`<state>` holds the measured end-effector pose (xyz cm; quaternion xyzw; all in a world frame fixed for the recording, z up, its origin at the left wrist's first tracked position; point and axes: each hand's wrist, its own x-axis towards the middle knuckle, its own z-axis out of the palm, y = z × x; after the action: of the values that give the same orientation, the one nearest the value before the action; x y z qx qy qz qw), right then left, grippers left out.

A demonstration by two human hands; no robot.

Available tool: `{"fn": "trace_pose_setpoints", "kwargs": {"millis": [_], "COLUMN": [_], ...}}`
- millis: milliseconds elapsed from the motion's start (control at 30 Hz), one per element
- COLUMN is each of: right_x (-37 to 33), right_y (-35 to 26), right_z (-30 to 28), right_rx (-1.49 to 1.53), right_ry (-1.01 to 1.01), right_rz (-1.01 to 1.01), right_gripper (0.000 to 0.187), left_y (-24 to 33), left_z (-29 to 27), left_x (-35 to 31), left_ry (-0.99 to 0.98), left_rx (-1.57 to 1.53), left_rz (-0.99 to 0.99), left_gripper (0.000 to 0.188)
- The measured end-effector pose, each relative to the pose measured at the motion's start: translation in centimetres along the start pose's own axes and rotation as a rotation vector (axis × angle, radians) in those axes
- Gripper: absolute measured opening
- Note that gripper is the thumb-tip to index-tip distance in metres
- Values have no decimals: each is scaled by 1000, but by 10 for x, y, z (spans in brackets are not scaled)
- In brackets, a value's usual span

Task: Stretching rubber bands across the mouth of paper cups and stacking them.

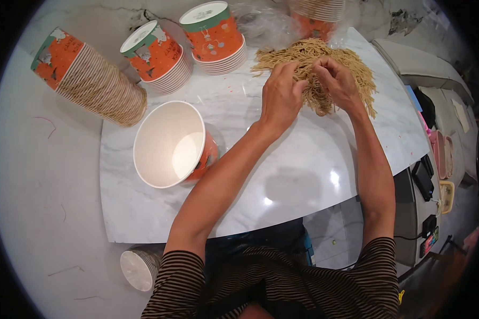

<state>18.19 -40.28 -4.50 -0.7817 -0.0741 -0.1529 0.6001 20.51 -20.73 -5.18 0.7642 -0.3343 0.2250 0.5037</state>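
Both hands, left (280, 98) & right (336, 80), are pinched into a pile of thin tan dry noodles (316, 66) at the far edge of the white marble table (303, 170), each grasping strands. Open orange paper bucket w/ white inside (170, 143) stands nr the left edge; stacked orange paper buckets (88, 77) lie toward the far-left corner.

Glossy white marble tabletop (303, 175), pale floor (42, 212)
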Motion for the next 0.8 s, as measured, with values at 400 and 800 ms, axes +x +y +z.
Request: {"fn": "trace_pose_setpoints", "kwargs": {"millis": [400, 800], "right_x": [1, 0], "right_y": [8, 25], "right_z": [1, 16], "right_rx": [28, -340], "right_ry": [-32, -12], "right_rz": [-60, -37], "right_gripper": [17, 30], "left_y": [28, 141], "left_z": [-4, -179], "left_x": [9, -67], "left_ry": [-153, -553], "left_rx": [-174, -420], "left_rz": [-335, -308], "left_gripper": [16, 12]}}
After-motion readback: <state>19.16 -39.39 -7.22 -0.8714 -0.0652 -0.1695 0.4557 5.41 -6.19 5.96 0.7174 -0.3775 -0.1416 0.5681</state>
